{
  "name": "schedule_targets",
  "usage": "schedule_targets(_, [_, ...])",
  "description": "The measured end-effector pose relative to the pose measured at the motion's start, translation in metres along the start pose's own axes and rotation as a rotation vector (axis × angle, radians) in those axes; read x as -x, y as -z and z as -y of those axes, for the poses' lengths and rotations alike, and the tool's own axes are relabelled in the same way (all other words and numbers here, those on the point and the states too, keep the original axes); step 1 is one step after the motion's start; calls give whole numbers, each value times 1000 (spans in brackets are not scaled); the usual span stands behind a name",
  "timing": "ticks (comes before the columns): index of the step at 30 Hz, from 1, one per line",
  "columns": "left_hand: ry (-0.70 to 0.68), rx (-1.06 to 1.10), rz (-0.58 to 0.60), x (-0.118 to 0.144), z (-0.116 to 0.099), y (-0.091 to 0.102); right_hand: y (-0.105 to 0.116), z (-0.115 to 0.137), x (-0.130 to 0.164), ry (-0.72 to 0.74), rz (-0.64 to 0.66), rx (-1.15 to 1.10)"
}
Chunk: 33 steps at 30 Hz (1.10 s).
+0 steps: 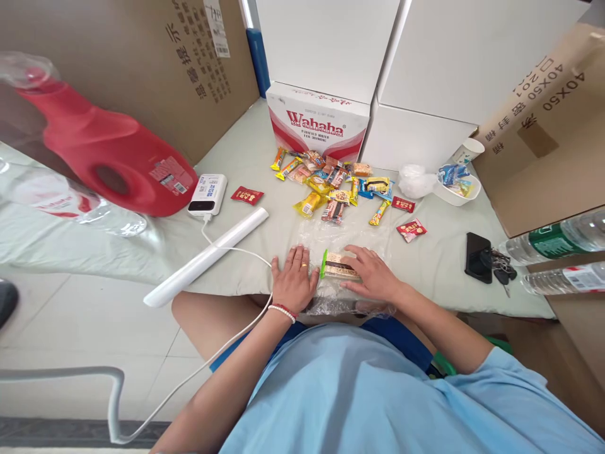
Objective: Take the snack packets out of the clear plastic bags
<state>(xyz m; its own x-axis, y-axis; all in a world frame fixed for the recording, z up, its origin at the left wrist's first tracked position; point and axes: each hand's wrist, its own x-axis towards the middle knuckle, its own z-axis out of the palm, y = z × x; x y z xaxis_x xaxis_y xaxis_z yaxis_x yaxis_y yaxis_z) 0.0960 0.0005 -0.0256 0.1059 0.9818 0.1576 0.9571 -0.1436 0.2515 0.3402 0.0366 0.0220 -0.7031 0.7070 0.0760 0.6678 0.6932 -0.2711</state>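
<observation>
My left hand lies flat on the grey-green cloth, fingers apart, its fingertips at the left edge of a clear plastic bag. My right hand rests palm down on the bag, pressing on a green-ended snack packet that lies inside or under the plastic. Beyond the bag is a pile of several small wrapped snacks. Two red packets lie to the right of the pile.
A white bar-shaped device with a cable, a white power bank, a red detergent jug, a Wahaha box, a white bowl, a paper cup, a phone with keys, water bottles and cardboard boxes surround the cloth.
</observation>
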Motion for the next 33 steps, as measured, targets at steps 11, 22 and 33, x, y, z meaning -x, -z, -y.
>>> schedule_targets(11, [30,21,-12,5,-2,-1,12,17,-26,-155,231,71])
schedule_targets(22, [33,35,7,10,0,-2,24,0,-29,-185,135,72])
schedule_targets(33, [-367,226,85,25,45,30,32,-4,16,17,73,-179])
